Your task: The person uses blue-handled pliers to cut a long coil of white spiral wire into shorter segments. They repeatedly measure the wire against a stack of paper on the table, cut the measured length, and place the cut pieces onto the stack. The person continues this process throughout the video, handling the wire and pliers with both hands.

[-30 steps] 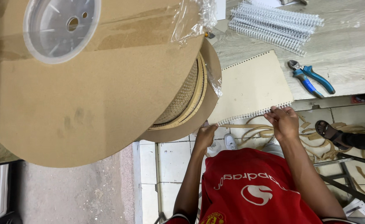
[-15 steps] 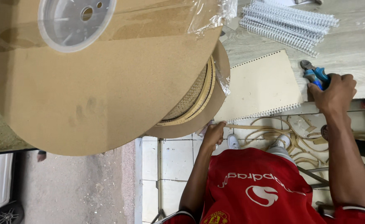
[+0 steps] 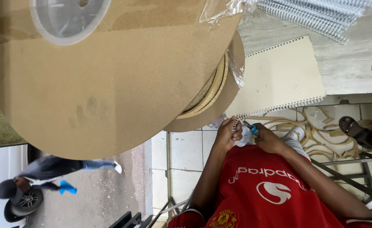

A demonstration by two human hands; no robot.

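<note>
A cream booklet with a white wire spiral along its near edge lies on the pale wooden table. My left hand pinches the end of the spiral wire at the booklet's left corner. Touching it from the right, my right hand grips blue-handled pliers, whose tip sits at that same wire end. Both hands meet just below the table edge, above my red shirt.
A huge cardboard spool wound with binding wire and partly wrapped in plastic fills the left. White wire binding combs are piled at the table's far right. Brown paper strips litter the tiled floor beside a sandalled foot. Someone crouches by a car wheel.
My right hand left the booklet's spiral edge, reached right to the pliers on the table, and has brought them back to my left hand at the wire end.
</note>
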